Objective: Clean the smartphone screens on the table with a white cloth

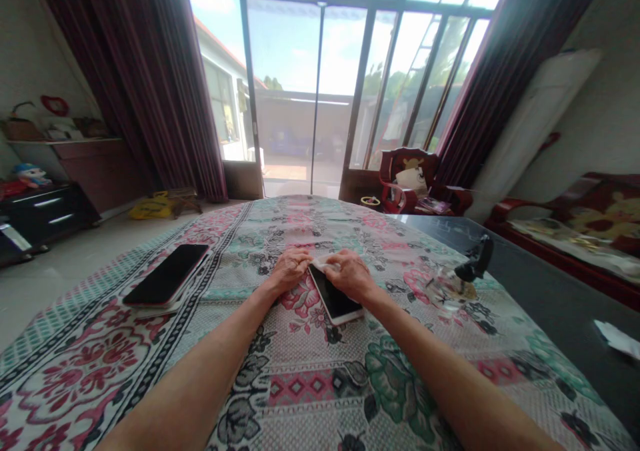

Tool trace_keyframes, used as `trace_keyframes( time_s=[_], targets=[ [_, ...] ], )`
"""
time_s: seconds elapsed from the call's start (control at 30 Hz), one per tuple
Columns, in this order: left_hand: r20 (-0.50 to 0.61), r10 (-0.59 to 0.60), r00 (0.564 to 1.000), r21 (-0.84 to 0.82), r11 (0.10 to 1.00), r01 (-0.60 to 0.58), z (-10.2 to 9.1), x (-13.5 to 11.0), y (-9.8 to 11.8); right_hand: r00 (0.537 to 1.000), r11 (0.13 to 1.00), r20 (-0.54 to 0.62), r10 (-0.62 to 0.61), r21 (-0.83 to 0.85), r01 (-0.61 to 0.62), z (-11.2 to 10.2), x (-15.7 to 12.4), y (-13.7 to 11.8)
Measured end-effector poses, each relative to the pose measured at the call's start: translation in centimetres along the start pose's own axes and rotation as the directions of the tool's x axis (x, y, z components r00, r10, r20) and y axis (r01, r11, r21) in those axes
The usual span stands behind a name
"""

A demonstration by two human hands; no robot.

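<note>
A white-framed smartphone (341, 304) with a dark screen lies at a slant on the flowered tablecloth (310, 388). At its top left corner is my left hand (291, 269), fingers curled closed against the phone's edge; the fingertips are partly hidden. My right hand (349, 274) is closed over the upper part of the screen. Under its fingers a crumpled white tissue or cloth (320, 262) shows, touching the phone's top end. To the left, a larger black-screened device (167, 275), like a big phone or small tablet, lies flat on something pale.
On the right of the table stands a clear glass dish (450, 290) with a black object (476, 259) at it. A dark tabletop (530, 284) borders the cloth, with white paper (617, 338) on it. Beyond are a red wooden chair (400, 199) and glass doors (285, 104).
</note>
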State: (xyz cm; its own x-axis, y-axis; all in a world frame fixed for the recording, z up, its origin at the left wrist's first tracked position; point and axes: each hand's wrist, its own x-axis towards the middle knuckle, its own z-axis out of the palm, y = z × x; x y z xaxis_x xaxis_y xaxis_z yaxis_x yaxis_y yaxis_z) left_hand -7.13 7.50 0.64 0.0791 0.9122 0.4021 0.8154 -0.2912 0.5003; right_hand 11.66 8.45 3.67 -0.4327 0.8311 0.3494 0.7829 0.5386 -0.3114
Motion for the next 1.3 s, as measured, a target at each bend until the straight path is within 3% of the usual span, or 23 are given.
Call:
trace_keyframes(
  time_s=[0.13,0.27,0.4,0.6,0.83,1.07,1.3],
  targets=[
    [-0.046,-0.034,0.998,-0.064,0.997,0.031,-0.1,0.0,-0.1,0.994,0.994,-0.040,0.101,-0.040,-0.103,-0.2,0.2,0.6],
    [-0.057,-0.094,0.994,-0.115,0.990,0.087,-0.3,0.0,-0.3,1.000,0.999,0.008,-0.010,-0.050,0.010,-0.1,-0.7,-1.1],
    [-0.042,-0.066,0.997,-0.126,0.990,0.060,-0.5,-0.1,-0.4,0.994,0.994,0.068,-0.088,-0.055,0.091,0.0,-0.7,-2.2],
    [-0.057,-0.054,0.997,-0.119,0.992,0.047,-0.4,-0.2,-0.6,0.993,0.984,0.034,0.111,-0.144,-0.105,-0.7,0.1,-0.9],
    [-0.045,-0.049,0.998,-0.113,0.993,0.044,-0.3,-0.2,-0.9,0.987,0.984,0.103,-0.126,-0.111,0.137,-0.3,-1.2,-3.0],
    [-0.053,-0.038,0.998,-0.121,0.992,0.032,-0.3,-0.2,-0.7,0.995,0.977,0.045,0.086,-0.202,-0.075,-1.2,-0.7,-0.7],
    [-0.031,-0.050,0.998,-0.101,0.994,0.047,-0.3,-0.2,-0.8,0.986,0.970,0.045,-0.161,-0.178,0.166,-0.1,-1.0,-2.3]
  ],
)
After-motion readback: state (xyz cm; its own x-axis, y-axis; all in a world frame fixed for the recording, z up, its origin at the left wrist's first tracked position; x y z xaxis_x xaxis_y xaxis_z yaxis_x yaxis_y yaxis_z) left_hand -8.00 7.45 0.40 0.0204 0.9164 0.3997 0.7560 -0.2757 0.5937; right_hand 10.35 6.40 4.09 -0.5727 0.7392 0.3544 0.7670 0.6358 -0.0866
